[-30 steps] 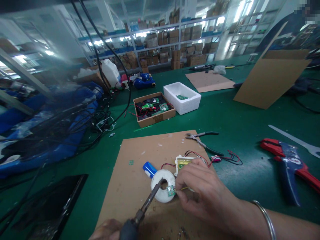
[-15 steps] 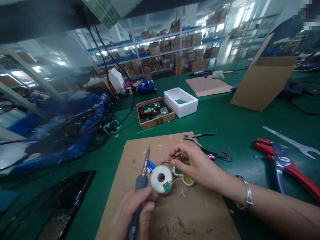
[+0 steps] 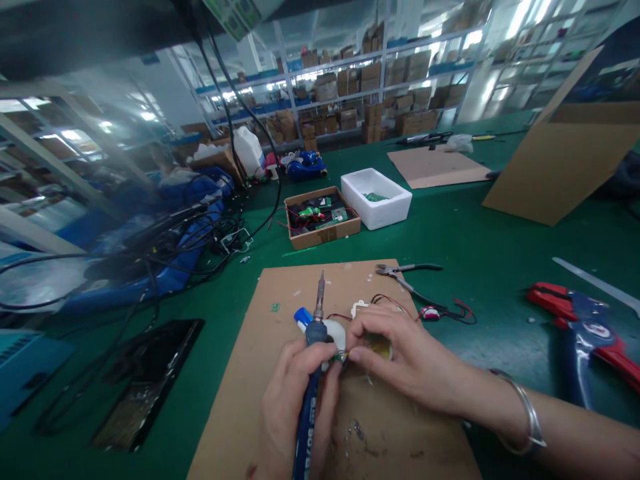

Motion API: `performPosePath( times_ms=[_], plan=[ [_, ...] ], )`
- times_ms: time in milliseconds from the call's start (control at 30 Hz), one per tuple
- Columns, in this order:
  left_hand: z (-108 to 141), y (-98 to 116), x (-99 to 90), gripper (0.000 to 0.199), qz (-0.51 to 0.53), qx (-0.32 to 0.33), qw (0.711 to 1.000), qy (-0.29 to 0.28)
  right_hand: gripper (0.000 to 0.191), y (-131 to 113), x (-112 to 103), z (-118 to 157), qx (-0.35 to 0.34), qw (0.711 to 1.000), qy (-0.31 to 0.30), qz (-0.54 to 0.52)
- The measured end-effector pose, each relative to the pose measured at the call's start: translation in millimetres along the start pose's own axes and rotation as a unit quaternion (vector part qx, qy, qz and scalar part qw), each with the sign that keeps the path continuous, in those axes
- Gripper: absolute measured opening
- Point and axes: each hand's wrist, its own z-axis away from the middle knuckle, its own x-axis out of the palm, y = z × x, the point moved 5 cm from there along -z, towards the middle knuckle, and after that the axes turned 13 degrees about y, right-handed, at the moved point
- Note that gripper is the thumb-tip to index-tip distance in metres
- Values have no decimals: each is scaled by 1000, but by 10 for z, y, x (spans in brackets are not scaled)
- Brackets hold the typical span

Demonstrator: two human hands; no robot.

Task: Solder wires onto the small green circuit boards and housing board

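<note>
Past the shelves of cartons [image 3: 350, 87], on a green bench [image 3: 475, 233], a cardboard sheet [image 3: 240, 400] carries the work. The left hand [image 3: 295, 407] grips a soldering iron [image 3: 314, 380], tip up; the right hand [image 3: 405, 357] pinches a small green board [image 3: 341, 358] at a white ring [image 3: 335, 332]. Soldering seems in hand; the tip needs bringing down to the board.

Soldering iron [image 3: 314, 333] in left hand [image 3: 285, 407], green circuit board [image 3: 341, 358] in right hand [image 3: 400, 353]
</note>
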Motion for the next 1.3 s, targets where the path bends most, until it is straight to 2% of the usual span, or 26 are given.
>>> performPosePath(
  times_ms=[100, 267, 433, 633, 867, 1133, 1300],
  plan=[
    [14, -26, -12, 25, -12, 9, 1000, 0, 8, -49, 42, 58, -45, 998, 13, 40],
    [27, -37, -15, 30, -10, 37, 999, -14, 9, -5, 109, 89, -73, 993, 69, 57],
    [25, -26, -2, 27, -10, 20, 1000, 1, 12, 10, 144, 115, -83, 988, 117, 52],
    [17, -20, -13, 26, 4, 5, 1000, 14, 11, 31, 169, 125, -82, 986, 134, 59],
    [40, -31, -39, 29, -4, 15, 1000, 20, 11, 7, 132, 147, -117, 984, 124, 55],
    [45, -27, -31, 27, -4, 36, 999, 33, 13, -64, 130, 142, -160, 972, 137, 105],
    [42, -18, -26, 27, 6, 29, 999, 25, 13, -10, 174, 151, -127, 977, 144, 97]
  ],
)
